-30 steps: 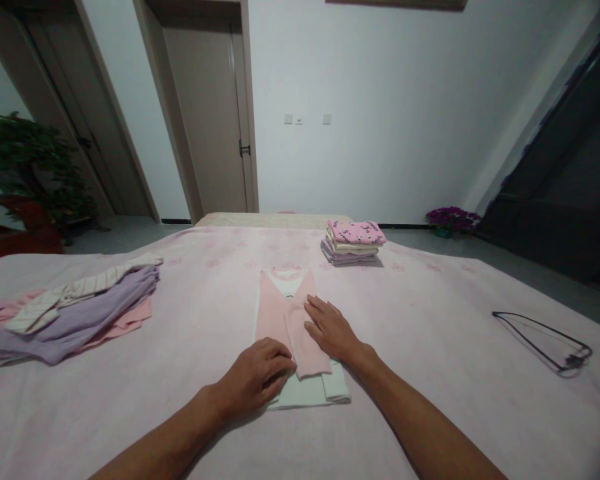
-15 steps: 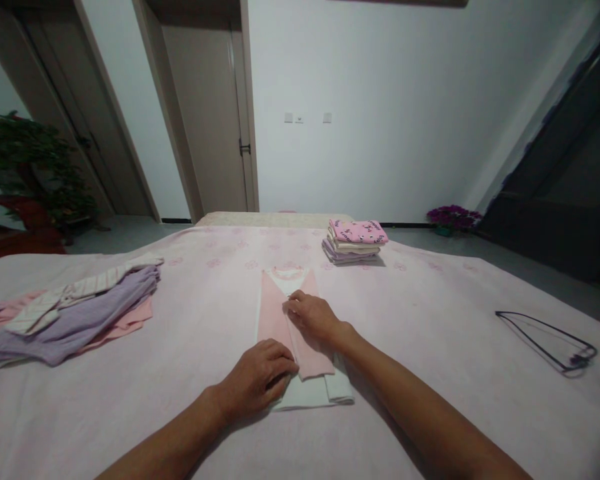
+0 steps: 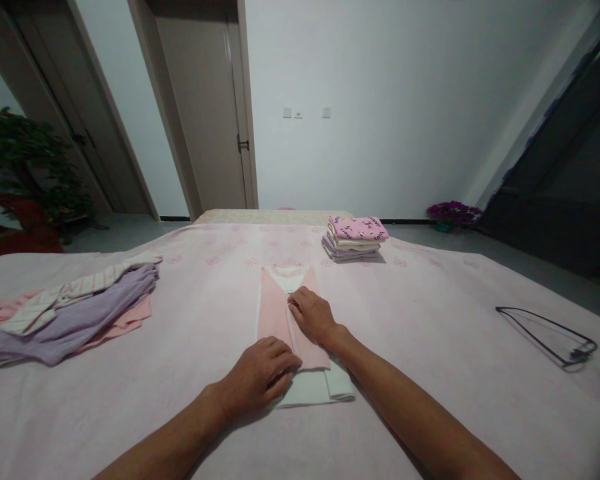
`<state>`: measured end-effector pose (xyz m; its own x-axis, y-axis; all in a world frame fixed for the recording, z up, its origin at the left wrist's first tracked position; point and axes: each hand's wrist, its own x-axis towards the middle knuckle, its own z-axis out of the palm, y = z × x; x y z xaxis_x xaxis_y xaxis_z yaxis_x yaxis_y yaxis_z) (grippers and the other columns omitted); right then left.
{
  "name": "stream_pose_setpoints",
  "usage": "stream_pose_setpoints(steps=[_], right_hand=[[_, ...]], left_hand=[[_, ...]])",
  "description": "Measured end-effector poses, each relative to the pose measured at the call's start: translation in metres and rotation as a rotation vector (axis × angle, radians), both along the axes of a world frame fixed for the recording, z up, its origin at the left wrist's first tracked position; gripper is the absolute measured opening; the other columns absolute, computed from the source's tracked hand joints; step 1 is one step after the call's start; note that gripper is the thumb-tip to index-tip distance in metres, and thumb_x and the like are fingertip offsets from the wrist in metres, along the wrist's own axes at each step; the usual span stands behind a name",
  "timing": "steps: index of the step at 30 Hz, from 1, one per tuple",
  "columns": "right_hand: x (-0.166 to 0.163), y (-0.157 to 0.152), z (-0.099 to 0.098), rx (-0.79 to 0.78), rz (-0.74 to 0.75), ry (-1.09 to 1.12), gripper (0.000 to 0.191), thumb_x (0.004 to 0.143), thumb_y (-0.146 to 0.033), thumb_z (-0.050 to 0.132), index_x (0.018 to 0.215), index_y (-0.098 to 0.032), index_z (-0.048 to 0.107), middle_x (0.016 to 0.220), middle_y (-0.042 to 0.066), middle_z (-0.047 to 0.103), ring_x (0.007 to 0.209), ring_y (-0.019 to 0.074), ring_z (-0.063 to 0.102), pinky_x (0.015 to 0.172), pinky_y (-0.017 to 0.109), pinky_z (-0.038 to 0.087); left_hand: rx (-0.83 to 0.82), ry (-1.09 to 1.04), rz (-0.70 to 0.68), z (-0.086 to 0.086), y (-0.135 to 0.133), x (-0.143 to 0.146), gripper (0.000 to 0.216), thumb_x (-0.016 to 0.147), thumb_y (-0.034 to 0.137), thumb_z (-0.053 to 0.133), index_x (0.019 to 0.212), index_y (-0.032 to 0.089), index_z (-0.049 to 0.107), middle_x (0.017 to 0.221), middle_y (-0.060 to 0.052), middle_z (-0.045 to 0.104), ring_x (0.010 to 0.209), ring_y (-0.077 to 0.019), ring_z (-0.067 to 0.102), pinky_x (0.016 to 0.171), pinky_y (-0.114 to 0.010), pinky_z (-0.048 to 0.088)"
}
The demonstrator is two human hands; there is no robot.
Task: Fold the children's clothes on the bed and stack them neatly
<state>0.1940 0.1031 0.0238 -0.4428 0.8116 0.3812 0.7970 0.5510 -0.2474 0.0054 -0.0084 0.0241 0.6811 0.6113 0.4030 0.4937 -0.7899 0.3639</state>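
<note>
A pink and white garment (image 3: 280, 313), folded into a narrow strip, lies on the pink bed sheet (image 3: 420, 347) in front of me. My left hand (image 3: 260, 377) presses its near left part with the fingers curled down on the cloth. My right hand (image 3: 311, 315) lies flat on the pink sleeve near the middle of the garment, fingers stretched toward the left. The white lower hem (image 3: 325, 389) shows beside my right wrist.
A loose pile of lilac, striped and pink clothes (image 3: 70, 313) lies at the left. A folded stack of clothes (image 3: 354, 237) sits at the far side. A black wire hanger (image 3: 550, 328) lies at the right. Doors and a plant (image 3: 25, 167) stand beyond the bed.
My right hand slid up and left along the pink sleeve, from the garment's right edge to its middle. My left hand stayed on the near left part.
</note>
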Motion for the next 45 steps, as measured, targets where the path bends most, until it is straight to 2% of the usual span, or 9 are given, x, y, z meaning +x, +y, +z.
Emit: stream_pose_setpoints(steps=[5, 9, 15, 18, 21, 30, 34, 38, 45], right_hand=[[0.008, -0.003, -0.003, 0.056, -0.021, 0.001, 0.028, 0.098, -0.027, 0.049, 0.121, -0.02, 0.063, 0.125, 0.011, 0.064, 0.116, 0.0242, 0.056, 0.103, 0.038, 0.041], [0.015, -0.003, -0.011, -0.026, 0.062, -0.135, 0.049, 0.101, -0.036, 0.044, 0.144, -0.015, 0.049, 0.151, 0.014, 0.049, 0.144, 0.0282, 0.036, 0.12, 0.048, 0.023], [0.019, 0.003, -0.023, -0.083, 0.08, -0.083, 0.053, 0.103, -0.036, 0.035, 0.149, -0.013, 0.045, 0.155, 0.013, 0.046, 0.149, 0.0257, 0.031, 0.123, 0.048, 0.019], [0.023, 0.009, -0.03, -0.087, 0.057, 0.023, 0.051, 0.1, -0.024, 0.033, 0.148, -0.012, 0.046, 0.153, 0.011, 0.049, 0.146, 0.0211, 0.037, 0.124, 0.042, 0.021], [0.028, 0.014, -0.033, -0.111, -0.002, 0.068, 0.053, 0.1, -0.022, 0.029, 0.15, -0.011, 0.044, 0.155, 0.012, 0.046, 0.147, 0.0194, 0.036, 0.124, 0.04, 0.022], [0.04, 0.024, -0.025, -0.268, -0.1, -0.114, 0.068, 0.103, -0.048, 0.028, 0.159, -0.011, 0.025, 0.166, 0.013, 0.02, 0.154, 0.0266, 0.014, 0.124, 0.05, 0.009], [0.047, 0.03, -0.029, -0.278, -0.103, -0.031, 0.064, 0.103, -0.045, 0.031, 0.156, -0.009, 0.033, 0.164, 0.015, 0.027, 0.153, 0.0269, 0.021, 0.124, 0.049, 0.012], [0.075, 0.028, -0.03, -0.197, -0.044, 0.18, 0.047, 0.099, -0.03, 0.04, 0.142, -0.016, 0.055, 0.146, 0.014, 0.055, 0.134, 0.0221, 0.051, 0.116, 0.041, 0.035], [0.123, -0.011, -0.015, -0.023, 0.228, 0.105, 0.044, 0.088, -0.011, 0.053, 0.128, -0.026, 0.066, 0.125, 0.008, 0.066, 0.114, 0.0205, 0.061, 0.099, 0.036, 0.05]], left_hand=[[0.016, -0.015, 0.002, 0.001, 0.0, 0.002, 0.022, 0.093, 0.017, 0.051, 0.107, 0.02, 0.067, 0.101, -0.009, 0.066, 0.094, -0.0203, 0.06, 0.085, -0.034, 0.05], [0.038, -0.025, 0.013, 0.003, 0.0, 0.006, 0.017, 0.092, 0.019, 0.051, 0.098, 0.02, 0.067, 0.102, -0.009, 0.065, 0.092, -0.0198, 0.06, 0.084, -0.033, 0.05], [0.087, 0.028, 0.113, 0.002, 0.017, 0.017, 0.028, 0.099, 0.024, 0.042, 0.087, 0.018, 0.067, 0.092, -0.008, 0.069, 0.086, -0.0186, 0.062, 0.081, -0.033, 0.052], [0.108, 0.053, 0.22, 0.002, 0.036, 0.026, 0.03, 0.1, 0.026, 0.041, 0.111, 0.017, 0.067, 0.124, -0.013, 0.068, 0.116, -0.0238, 0.061, 0.101, -0.041, 0.049], [0.039, 0.224, 0.32, 0.0, 0.052, 0.034, 0.052, 0.098, 0.035, 0.048, 0.144, 0.012, 0.049, 0.156, -0.017, 0.043, 0.146, -0.033, 0.035, 0.118, -0.053, 0.031], [-0.147, 0.455, 0.391, -0.008, 0.051, 0.025, 0.072, 0.1, 0.053, 0.037, 0.158, 0.012, 0.029, 0.165, -0.014, 0.019, 0.153, -0.0338, 0.017, 0.123, -0.057, 0.016], [-0.154, 0.387, 0.352, -0.016, 0.048, 0.012, 0.069, 0.1, 0.053, 0.037, 0.158, 0.016, 0.03, 0.165, -0.012, 0.022, 0.153, -0.0323, 0.018, 0.124, -0.057, 0.015], [-0.189, 0.146, 0.298, -0.024, 0.045, -0.019, 0.054, 0.102, 0.043, 0.039, 0.151, 0.021, 0.044, 0.159, -0.01, 0.04, 0.15, -0.0249, 0.032, 0.122, -0.048, 0.027], [-0.157, -0.094, 0.25, -0.011, 0.044, -0.077, 0.024, 0.095, 0.026, 0.052, 0.11, 0.024, 0.071, 0.115, -0.007, 0.068, 0.103, -0.0179, 0.065, 0.09, -0.03, 0.053]])
